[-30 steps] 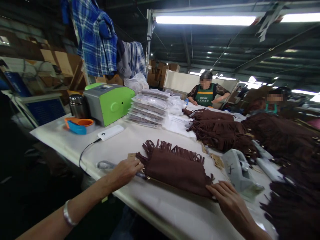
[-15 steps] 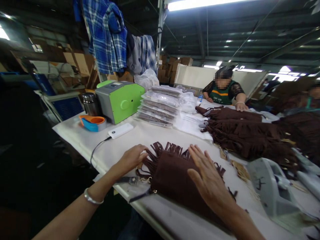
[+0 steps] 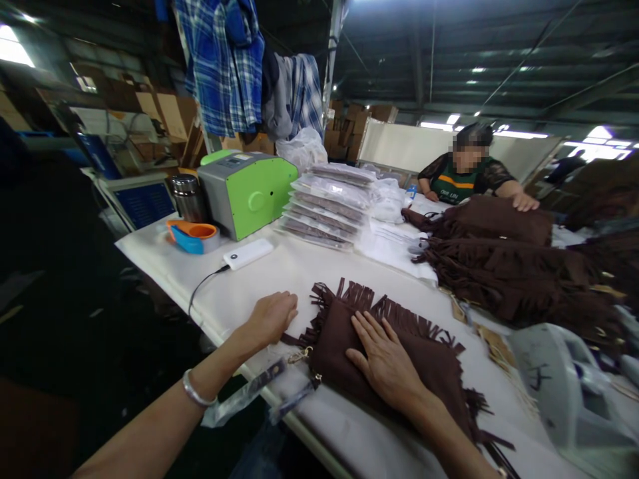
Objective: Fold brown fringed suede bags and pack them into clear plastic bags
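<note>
While the right hand [image 3: 383,364] lies open on the fringed bag [image 3: 433,367], probably steadying it, the left hand [image 3: 272,317] sits curled nearby, can't tell if gripping anything.

This looks like a factory workshop with a packing area: a dark metal roof [image 3: 489,56] spans high overhead, brown cardboard boxes [image 3: 352,124] are piled in the background, and a co-worker in a green apron with an orange band [image 3: 455,187] is at the broad white surface [image 3: 279,279], which carries a dark brown fringed bag [image 3: 435,364], a heap of similar brown bags [image 3: 504,273] and stacked flat plastic-wrapped packages [image 3: 327,207].
</note>
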Available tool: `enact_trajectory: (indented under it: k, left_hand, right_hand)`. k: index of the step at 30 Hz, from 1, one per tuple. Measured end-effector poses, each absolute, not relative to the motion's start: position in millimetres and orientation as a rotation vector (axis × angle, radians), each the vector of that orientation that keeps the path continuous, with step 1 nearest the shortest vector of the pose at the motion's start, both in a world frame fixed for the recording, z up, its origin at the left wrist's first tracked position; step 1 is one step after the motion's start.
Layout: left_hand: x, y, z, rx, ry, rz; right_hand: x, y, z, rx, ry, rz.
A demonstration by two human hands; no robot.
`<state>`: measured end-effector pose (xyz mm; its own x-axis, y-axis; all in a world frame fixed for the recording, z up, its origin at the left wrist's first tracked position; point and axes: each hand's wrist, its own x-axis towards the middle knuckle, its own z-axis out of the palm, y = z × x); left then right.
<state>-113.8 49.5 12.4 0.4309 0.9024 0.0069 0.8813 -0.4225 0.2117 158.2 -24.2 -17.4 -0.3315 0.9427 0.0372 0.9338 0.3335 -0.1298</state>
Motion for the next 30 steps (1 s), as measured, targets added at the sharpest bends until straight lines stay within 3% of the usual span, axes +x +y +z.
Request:
enact_trajectory:
  k: [8, 20, 30]
  left_hand:
    - [-116.2, 18.7, 15.3, 2.469, 1.271, 0.26]
    - [-107.6, 19.7, 9.8, 2.34, 1.395, 0.328]
    - [-116.5, -33.3, 10.0, 2.165, 1.397, 0.778]
  right_hand:
    - [157.9, -25.1, -20.0, -1.735, -2.479, 0.067]
    - [137.2, -50.5, -6.6, -1.448, -2.531, -0.056]
    - [116.5, -58.4, -23.2, -1.334, -2.699, -0.247]
